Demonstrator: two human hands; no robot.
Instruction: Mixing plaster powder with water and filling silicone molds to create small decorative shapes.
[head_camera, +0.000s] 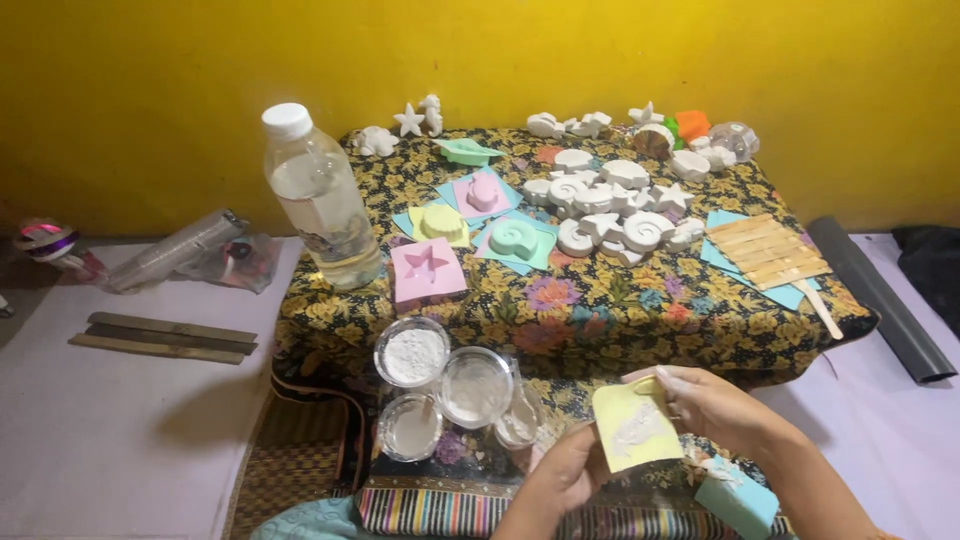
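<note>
A light-blue square mould (737, 497) lies nearest, by the right forearm. Just above it, the left hand (562, 478) and right hand (705, 402) each pinch a pale-yellow flexible mould (633, 425) dusted with white plaster, held over the striped cloth. Round plastic cups of white powder (412, 352) sit beside, below the floral-clothed counter (600, 310).
</note>
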